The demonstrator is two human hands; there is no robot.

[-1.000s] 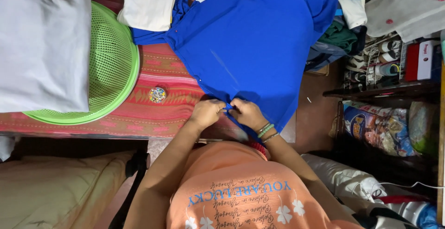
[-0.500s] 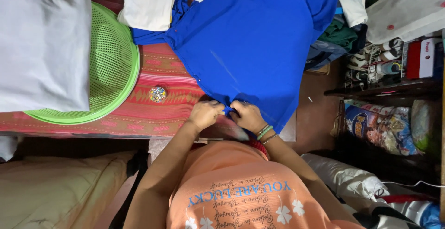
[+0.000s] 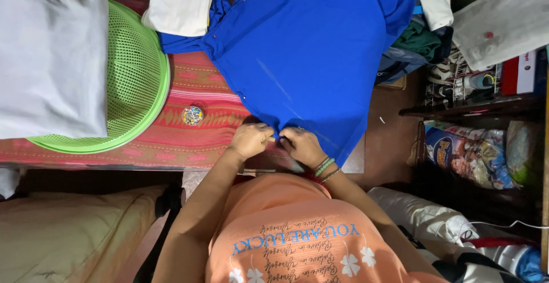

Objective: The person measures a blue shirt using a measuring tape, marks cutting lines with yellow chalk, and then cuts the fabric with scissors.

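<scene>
Fingers point(image 3: 269, 135) of both hands are pinched on the near hem of the blue shirt point(image 3: 320, 48), left hand point(image 3: 250, 140) and right hand point(image 3: 303, 145) almost touching. Compared with a second ago basically nothing has shifted: same grip, same spot, so they're fiddling with that bit of hem rather than moving the shirt. It lies spread flat on the red striped surface point(image 3: 171, 134). A small round tin point(image 3: 193, 115) sits just left, with the green basket point(image 3: 134, 82) beyond and a white cloth point(image 3: 51, 60) on it.
</scene>
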